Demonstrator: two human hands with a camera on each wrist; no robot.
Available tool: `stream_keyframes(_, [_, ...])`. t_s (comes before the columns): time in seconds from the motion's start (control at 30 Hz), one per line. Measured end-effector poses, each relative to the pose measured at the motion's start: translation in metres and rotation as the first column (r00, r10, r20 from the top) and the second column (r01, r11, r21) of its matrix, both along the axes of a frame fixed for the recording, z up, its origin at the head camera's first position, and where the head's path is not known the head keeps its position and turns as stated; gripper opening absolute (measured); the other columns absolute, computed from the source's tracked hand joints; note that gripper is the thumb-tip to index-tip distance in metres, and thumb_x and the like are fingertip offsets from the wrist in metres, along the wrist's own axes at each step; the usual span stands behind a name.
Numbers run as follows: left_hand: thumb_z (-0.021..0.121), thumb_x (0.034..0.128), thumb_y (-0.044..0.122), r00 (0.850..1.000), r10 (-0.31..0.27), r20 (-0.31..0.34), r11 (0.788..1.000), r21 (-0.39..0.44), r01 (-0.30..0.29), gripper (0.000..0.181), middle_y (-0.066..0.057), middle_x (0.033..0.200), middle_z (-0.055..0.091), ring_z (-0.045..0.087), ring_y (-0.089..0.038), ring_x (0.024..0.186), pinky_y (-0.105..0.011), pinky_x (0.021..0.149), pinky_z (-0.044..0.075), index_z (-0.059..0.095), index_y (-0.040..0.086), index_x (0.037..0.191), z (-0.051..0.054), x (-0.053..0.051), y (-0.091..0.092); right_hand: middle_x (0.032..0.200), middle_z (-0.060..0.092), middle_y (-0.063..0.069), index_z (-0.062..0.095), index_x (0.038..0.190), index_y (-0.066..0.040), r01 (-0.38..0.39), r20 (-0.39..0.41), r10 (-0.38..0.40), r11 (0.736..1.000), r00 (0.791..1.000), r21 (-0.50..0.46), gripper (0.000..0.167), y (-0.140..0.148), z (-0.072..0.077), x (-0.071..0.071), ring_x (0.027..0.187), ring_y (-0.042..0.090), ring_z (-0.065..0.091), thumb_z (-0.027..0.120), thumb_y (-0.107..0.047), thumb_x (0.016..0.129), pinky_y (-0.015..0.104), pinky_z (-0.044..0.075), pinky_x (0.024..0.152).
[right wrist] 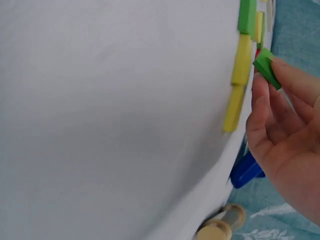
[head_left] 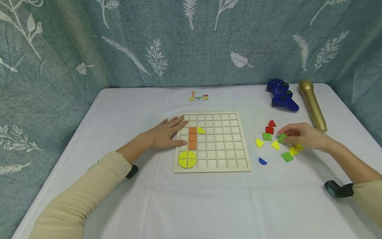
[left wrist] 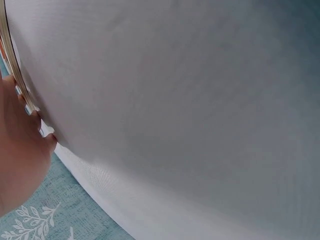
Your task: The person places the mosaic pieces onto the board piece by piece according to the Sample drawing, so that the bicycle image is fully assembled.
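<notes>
The left hand (head_left: 167, 133) lies with spread fingers on the left edge of the wooden grid board (head_left: 221, 169). On the board are three orange squares (head_left: 192, 137) in a column, a yellow quarter piece (head_left: 201, 130) beside the top one, and a yellow circle of quarter pieces (head_left: 187, 159) at lower left. Right of the board, the right hand (head_left: 307, 135) pinches a green square (head_left: 282, 138) between thumb and fingers; the right wrist view shows this green piece (right wrist: 267, 69) tilted, off the cloth. In the left wrist view the left hand (left wrist: 22, 150) touches the board's edge.
Loose red, green and yellow pieces (head_left: 275, 145) and a blue half-round piece (head_left: 263, 161) lie right of the board. Behind them are a blue game controller (head_left: 282, 95) and a gold microphone-shaped object (head_left: 312, 105). A small pattern card (head_left: 198, 95) lies behind the board.
</notes>
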State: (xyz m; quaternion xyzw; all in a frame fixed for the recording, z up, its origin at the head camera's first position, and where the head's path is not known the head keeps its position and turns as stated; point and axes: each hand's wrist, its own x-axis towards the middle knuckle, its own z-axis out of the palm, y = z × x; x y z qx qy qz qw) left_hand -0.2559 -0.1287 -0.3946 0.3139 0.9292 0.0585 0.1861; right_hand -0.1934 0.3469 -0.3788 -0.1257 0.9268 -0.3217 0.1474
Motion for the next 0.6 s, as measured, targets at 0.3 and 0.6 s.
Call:
stream_keyframes(0.3, [0.038, 0.0886, 0.072, 1.0, -0.008, -0.003, 1.0, -0.002, 0.008, 0.09, 0.0, 0.159, -0.005, -0.004, -0.023, 0.144, -0.047, 0.114, 0.001, 0.004, 0.023, 0.155, -0.001, 0.0, -0.001, 0.095, 0.065, 0.009, 0.059, 0.118, 0.001, 0.13, 0.1, -0.12, 0.987, 0.988, -0.098, 0.033, -0.02, 0.01, -0.006, 0.079, 0.018, 0.062, 0.065, -0.02, 0.092, 0.026, 0.052, 0.066])
stream_keyframes(0.6, [0.039, 0.0878, 0.073, 1.0, -0.009, -0.001, 1.0, 0.003, 0.009, 0.09, 0.001, 0.159, -0.006, -0.004, -0.022, 0.144, -0.047, 0.114, 0.0, 0.004, 0.023, 0.155, -0.001, -0.001, -0.001, 0.1, 0.069, 0.012, 0.057, 0.122, 0.008, 0.121, 0.233, -0.063, 0.963, 0.97, -0.242, 0.039, -0.059, 0.009, -0.006, 0.086, 0.018, 0.066, 0.066, -0.015, 0.091, 0.028, 0.055, 0.075])
